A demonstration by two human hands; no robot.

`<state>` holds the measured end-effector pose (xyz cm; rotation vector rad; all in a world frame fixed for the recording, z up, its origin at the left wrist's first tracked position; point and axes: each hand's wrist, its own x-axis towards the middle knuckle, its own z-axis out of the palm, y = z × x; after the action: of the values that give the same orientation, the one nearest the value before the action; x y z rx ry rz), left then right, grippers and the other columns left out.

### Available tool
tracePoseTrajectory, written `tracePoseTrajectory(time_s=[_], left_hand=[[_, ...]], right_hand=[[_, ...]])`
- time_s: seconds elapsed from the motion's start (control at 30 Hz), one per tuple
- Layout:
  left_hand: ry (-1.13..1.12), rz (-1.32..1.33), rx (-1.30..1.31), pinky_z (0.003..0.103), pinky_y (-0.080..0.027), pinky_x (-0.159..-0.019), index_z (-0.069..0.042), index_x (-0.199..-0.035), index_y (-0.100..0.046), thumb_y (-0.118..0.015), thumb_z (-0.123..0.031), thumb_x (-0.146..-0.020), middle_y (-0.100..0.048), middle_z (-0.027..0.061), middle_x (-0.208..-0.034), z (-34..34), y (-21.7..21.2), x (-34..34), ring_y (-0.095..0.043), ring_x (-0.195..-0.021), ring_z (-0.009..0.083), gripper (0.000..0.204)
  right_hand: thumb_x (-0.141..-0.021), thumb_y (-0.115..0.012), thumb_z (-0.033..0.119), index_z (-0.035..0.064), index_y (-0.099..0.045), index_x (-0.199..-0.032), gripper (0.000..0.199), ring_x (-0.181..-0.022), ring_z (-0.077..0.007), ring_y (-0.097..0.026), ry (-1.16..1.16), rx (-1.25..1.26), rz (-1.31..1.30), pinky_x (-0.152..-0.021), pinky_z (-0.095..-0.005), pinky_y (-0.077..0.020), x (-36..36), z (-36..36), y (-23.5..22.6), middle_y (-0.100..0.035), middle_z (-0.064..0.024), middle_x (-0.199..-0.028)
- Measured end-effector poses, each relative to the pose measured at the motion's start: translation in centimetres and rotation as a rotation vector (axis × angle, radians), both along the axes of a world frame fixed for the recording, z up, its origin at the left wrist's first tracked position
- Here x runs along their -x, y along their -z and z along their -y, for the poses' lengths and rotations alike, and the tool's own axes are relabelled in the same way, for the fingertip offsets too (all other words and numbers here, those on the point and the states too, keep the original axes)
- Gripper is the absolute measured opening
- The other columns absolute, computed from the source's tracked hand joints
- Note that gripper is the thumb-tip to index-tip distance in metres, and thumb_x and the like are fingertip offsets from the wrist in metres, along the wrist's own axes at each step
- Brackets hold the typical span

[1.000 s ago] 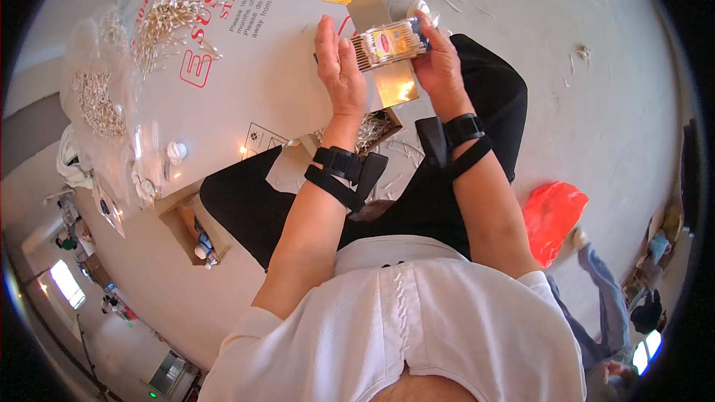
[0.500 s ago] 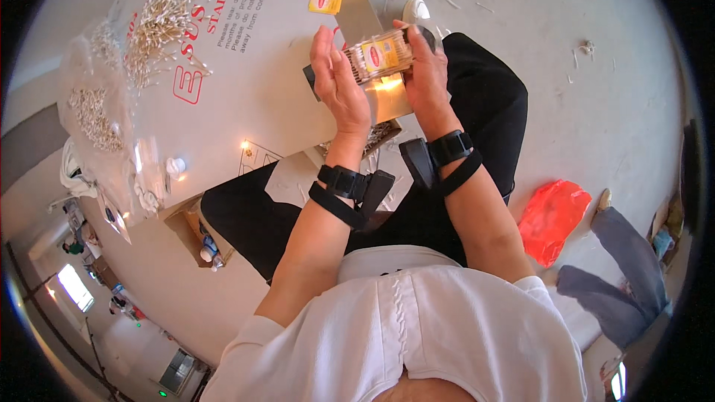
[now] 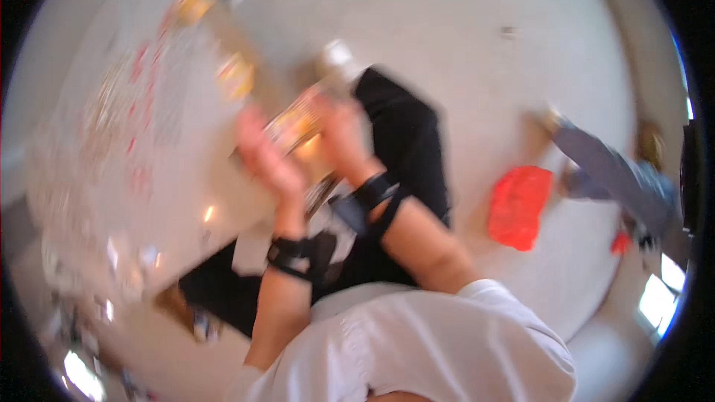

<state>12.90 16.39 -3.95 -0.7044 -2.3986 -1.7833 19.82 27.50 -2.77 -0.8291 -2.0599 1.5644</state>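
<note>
Blur hides detail, but I see my left hand (image 3: pixel 269 164) and right hand (image 3: pixel 341 138) clamped together on a small packet (image 3: pixel 296 120) above the board (image 3: pixel 149 141).

Both hands, the left hand (image 3: pixel 267 165) and right hand (image 3: pixel 344 138), crowd together over the blurred pale board (image 3: pixel 141 179) on the lap. To the right, bare light floor (image 3: pixel 462 52) lies open as far as a crumpled red plastic bag (image 3: pixel 519 205) and another person's grey-trousered leg (image 3: pixel 614 179).
</note>
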Motion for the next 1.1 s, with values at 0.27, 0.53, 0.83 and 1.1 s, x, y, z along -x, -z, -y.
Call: tracePoseTrajectory(time_s=[0.27,0.53,0.83,1.1], left_hand=[[0.003,0.282,-0.324,0.045,-0.028,-0.114,0.007,-0.140,-0.038,-0.037,-0.044,-0.099,-0.040,0.0218,-0.145,-1.2,-2.2,0.5,-0.038,-0.135,0.0331,0.065],[0.051,0.214,-0.201,0.044,-0.020,-0.118,0.002,-0.148,-0.027,-0.034,-0.040,-0.101,-0.027,0.0211,-0.154,-0.9,-3.6,-0.2,-0.027,-0.143,0.0323,0.064],[0.202,0.087,-0.023,0.045,-0.016,-0.117,0.003,-0.149,-0.026,-0.043,-0.044,-0.097,-0.026,0.0229,-0.154,-0.6,-1.0,0.9,-0.023,-0.143,0.0357,0.072],[0.223,0.185,-0.058,0.043,-0.018,-0.116,0.004,-0.147,-0.027,-0.045,-0.039,-0.096,-0.029,0.0226,-0.152,-1.5,-2.9,0.3,-0.028,-0.141,0.0354,0.069]], right_hand=[[-0.087,-0.066,0.026,0.0004,-0.068,-0.089,0.026,-0.073,-0.0090,-0.051,0.371,0.964,-0.262,-0.067,-0.0285,-0.0462,4.2,1.7,-0.7,-0.062,-0.0017,-0.078],[-0.090,-0.067,0.033,0.0037,-0.067,-0.101,0.031,-0.082,-0.0144,-0.062,0.298,0.926,-0.290,-0.075,-0.0298,-0.0503,3.7,2.0,2.3,-0.066,-0.0033,-0.093],[-0.091,-0.068,0.031,-0.0007,-0.070,-0.106,0.036,-0.086,-0.0175,-0.066,0.251,0.988,-0.260,-0.075,-0.0309,-0.0533,3.0,1.6,0.1,-0.069,-0.0076,-0.097],[-0.093,-0.065,0.026,-0.0009,-0.066,-0.108,0.031,-0.088,-0.0193,-0.067,0.238,0.546,-0.046,-0.076,-0.0317,-0.0538,3.4,0.9,5.4,-0.068,-0.0072,-0.097]])
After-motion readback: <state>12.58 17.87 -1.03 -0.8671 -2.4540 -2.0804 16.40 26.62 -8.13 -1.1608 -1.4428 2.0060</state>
